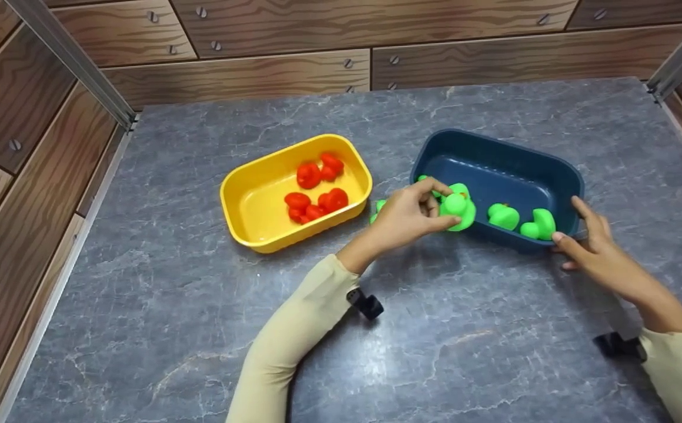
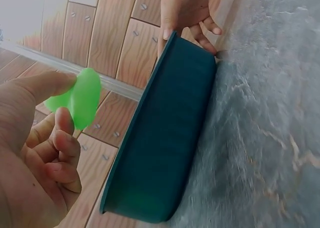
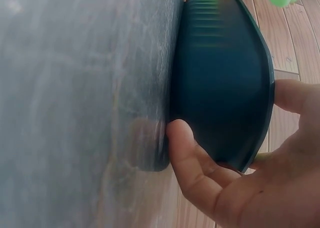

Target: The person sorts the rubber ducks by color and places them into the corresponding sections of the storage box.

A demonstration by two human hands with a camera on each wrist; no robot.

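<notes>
My left hand [image 1: 408, 214] pinches a green rubber duck [image 1: 457, 205] between thumb and fingers, above the near left rim of a dark blue bin [image 1: 505, 147]. The same duck [image 2: 85, 100] shows in the left wrist view, apart from the bin's wall. At the bin's near right corner, my right hand [image 1: 605, 252] grips the end with thumb and fingers spread around it; the right wrist view shows its fingers [image 3: 182, 135] against the wall. Inside the bin lie green ducks [image 1: 503, 216], one partly behind my left hand. Another green piece [image 1: 380, 205] peeks out left of that hand.
Left of the blue bin stands a yellow bin [image 1: 247, 202] holding several red rubber ducks [image 1: 308, 175]. Both bins rest on a grey marbled tabletop [image 1: 170, 305]. Wood-patterned panels [image 1: 282, 70] border the table at the back and sides.
</notes>
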